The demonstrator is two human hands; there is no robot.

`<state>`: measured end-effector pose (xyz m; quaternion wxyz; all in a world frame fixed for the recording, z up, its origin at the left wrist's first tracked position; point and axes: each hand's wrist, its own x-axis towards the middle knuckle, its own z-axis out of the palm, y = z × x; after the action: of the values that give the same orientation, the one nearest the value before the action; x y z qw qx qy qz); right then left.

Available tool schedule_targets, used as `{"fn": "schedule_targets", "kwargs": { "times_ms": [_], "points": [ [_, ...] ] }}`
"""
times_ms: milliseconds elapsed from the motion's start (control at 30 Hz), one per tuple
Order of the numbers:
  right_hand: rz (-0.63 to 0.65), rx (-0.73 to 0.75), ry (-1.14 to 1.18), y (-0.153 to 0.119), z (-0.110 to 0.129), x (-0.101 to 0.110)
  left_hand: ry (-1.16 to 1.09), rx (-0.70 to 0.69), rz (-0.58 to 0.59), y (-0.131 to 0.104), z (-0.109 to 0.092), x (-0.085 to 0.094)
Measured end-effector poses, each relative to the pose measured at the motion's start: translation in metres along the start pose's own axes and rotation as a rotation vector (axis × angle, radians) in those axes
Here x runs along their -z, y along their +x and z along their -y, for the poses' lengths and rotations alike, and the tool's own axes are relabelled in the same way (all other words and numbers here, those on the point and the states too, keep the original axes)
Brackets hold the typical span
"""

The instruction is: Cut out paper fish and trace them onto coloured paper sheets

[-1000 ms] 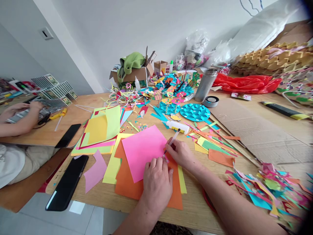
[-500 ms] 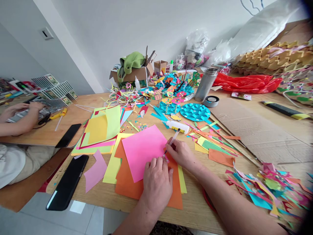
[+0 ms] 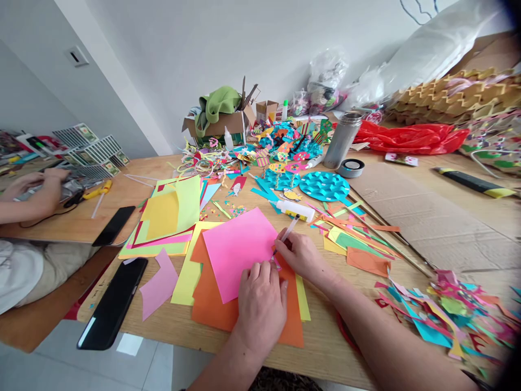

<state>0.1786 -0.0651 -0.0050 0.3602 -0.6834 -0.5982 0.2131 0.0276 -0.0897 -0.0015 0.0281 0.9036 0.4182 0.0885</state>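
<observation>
A bright pink sheet point(image 3: 238, 247) lies tilted on an orange sheet point(image 3: 215, 307), with yellow paper point(image 3: 185, 282) beneath. My right hand point(image 3: 299, 252) grips a slim pen point(image 3: 291, 227), its tip down at the pink sheet's right corner. Pressed flat on the pink and orange paper, my left hand point(image 3: 261, 298) has its fingers extended, the fingertips beside the pen tip. A small pink piece point(image 3: 277, 263) shows between the two hands, partly hidden by the fingers.
Behind are a glue bottle point(image 3: 296, 210), a blue scalloped disc point(image 3: 324, 186) and a metal flask point(image 3: 343, 141). Paper scraps point(image 3: 443, 309) and cardboard point(image 3: 435, 217) are at right. Left are stacked sheets point(image 3: 163, 217), a phone point(image 3: 112, 304) and another person's arm point(image 3: 30, 203).
My hands, the pen and the pink sheet are almost unmoved. At far left, the other person's hands and forearm have shifted slightly.
</observation>
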Motion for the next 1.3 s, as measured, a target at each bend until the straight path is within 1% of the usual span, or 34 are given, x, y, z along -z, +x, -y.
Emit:
{"fn": "schedule_targets", "kwargs": {
  "times_ms": [433, 800, 1000, 1300],
  "points": [
    [0.013, 0.012, -0.015, -0.002, 0.001, 0.002, -0.005, 0.003, 0.007, -0.001, 0.002, -0.001],
    [0.043, 0.029, -0.017, -0.004, 0.003, 0.008, -0.065, -0.03, 0.013, -0.003, 0.01, 0.005],
    [0.052, 0.061, -0.022, -0.005, 0.004, 0.01, -0.097, -0.03, 0.012, -0.004, 0.012, 0.007],
    [0.064, 0.097, -0.049, -0.006, 0.006, 0.011, -0.095, -0.023, 0.016, -0.004, 0.011, 0.005]
  ]
}}
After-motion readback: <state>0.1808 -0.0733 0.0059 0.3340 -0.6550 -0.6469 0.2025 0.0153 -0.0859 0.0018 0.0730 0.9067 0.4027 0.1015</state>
